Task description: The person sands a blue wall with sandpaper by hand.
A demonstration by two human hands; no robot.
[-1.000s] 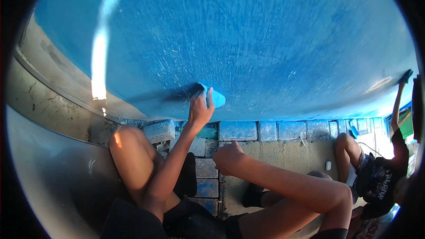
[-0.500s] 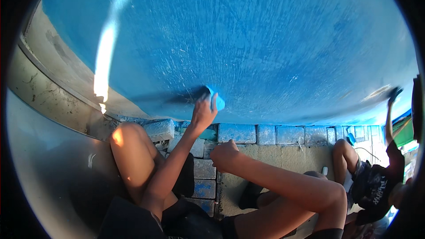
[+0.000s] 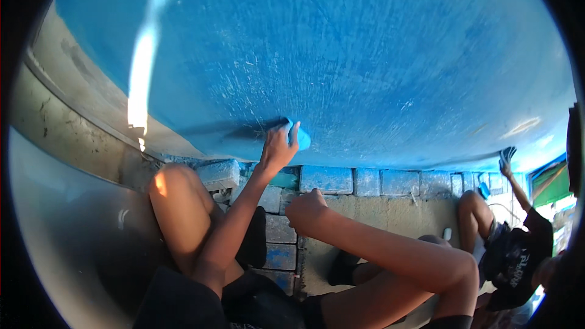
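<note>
My left hand (image 3: 280, 148) is closed round a light blue pad (image 3: 304, 139), possibly a folded sheet or a sponge; its exact kind does not show. The pad is pressed against the lower part of a blue painted wall (image 3: 341, 55), which is covered in fine pale scratches and streaks. Lower and to the right, my right hand (image 3: 307, 212) is held in a loose fist before the wall's foot, apart from it. Whatever may be inside that fist is hidden.
Grey and blue-stained paving blocks (image 3: 326, 180) line the wall's foot. A shiny metal panel (image 3: 67, 207) stands close on my left. To the right a co-worker in a dark shirt (image 3: 512, 259) crouches, holding a dark pad (image 3: 509, 155) against the wall. A white object (image 3: 447, 233) lies between us.
The co-worker's hand has moved down and left along the wall. My left hand and its pad have shifted only slightly; my right fist stays nearly in place.
</note>
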